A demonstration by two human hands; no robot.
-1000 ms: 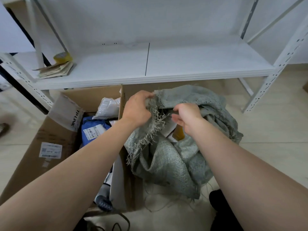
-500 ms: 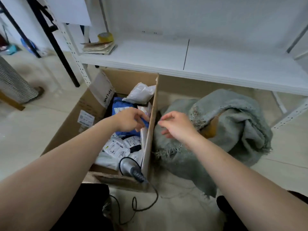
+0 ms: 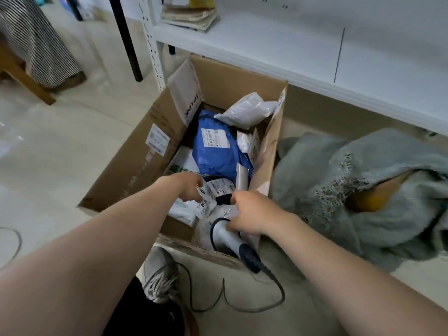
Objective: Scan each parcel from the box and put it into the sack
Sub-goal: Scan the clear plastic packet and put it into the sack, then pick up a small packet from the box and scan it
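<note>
An open cardboard box (image 3: pixel 135 161) stands on the floor, filled with parcels: a blue mailer (image 3: pixel 215 154), a white plastic bag (image 3: pixel 247 109) and a small dark parcel with white labels (image 3: pixel 213 192). My left hand (image 3: pixel 186 187) reaches into the box and its curled fingers pinch that labelled parcel. My right hand (image 3: pixel 252 214) closes over the head of the grey handheld scanner (image 3: pixel 230 238), which leans in the box's near right corner. The grey woven sack (image 3: pixel 363 226) lies crumpled to the right of the box, with a yellow-brown parcel (image 3: pixel 373 197) showing in its mouth.
A white shelf (image 3: pixel 291 49) overhangs the box and sack, with a paper stack (image 3: pixel 191 16) on its left end. The scanner cable (image 3: pixel 242 309) loops on the floor by a grey shoe (image 3: pixel 158 275). Striped fabric (image 3: pixel 36 44) hangs far left.
Both hands have left the sack's edge and moved left and down into the box. The left hand now pinches a labelled parcel and the right hand has closed on the scanner.
</note>
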